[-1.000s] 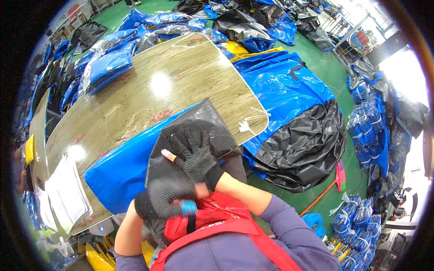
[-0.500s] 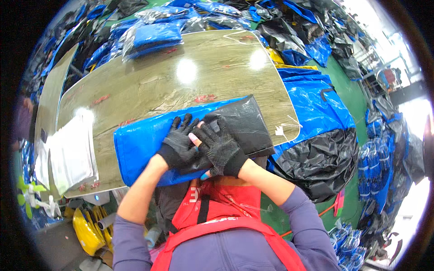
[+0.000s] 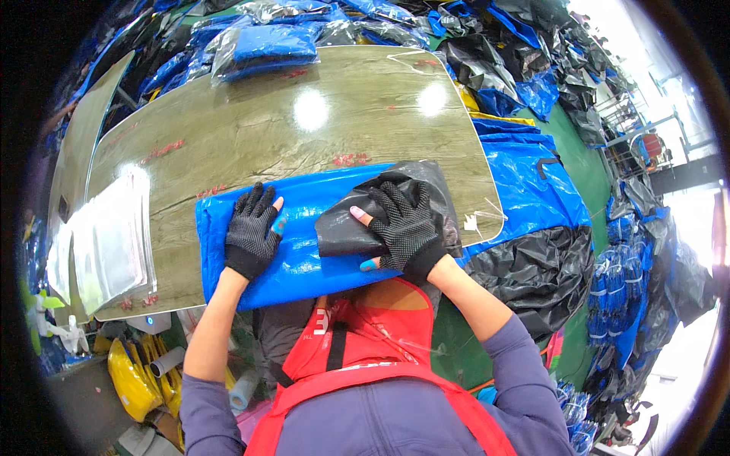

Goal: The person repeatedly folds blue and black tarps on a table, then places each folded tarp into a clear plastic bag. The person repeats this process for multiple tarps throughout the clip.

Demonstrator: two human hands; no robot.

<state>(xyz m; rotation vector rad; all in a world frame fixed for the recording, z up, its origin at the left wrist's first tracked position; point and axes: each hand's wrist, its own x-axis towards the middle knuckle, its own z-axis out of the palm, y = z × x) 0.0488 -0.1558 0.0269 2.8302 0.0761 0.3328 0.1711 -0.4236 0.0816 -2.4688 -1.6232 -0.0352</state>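
Observation:
A blue plastic sheet item, likely tarpaulin, lies folded along the table's near edge. Its right end is a black section, part of which is folded leftward over the blue. My left hand, in a black dotted glove with bare thumb tip, rests flat on the blue left part, fingers stretched. Similarly gloved, my right hand presses on the black section with fingers spread. Neither hand grips anything. Coloured wraps show on some fingertips. Layers under the black flap are hidden.
The wood-patterned table carries clear plastic sleeves at left and a bagged blue package at the far edge. Beside its right edge hang blue and black bags. Yellow items sit below left; bundled blue goods are at right.
My hands, close together before, are now apart: the left has moved left onto the blue, the right slightly right. The black section's left edge now shows as a flap on the blue.

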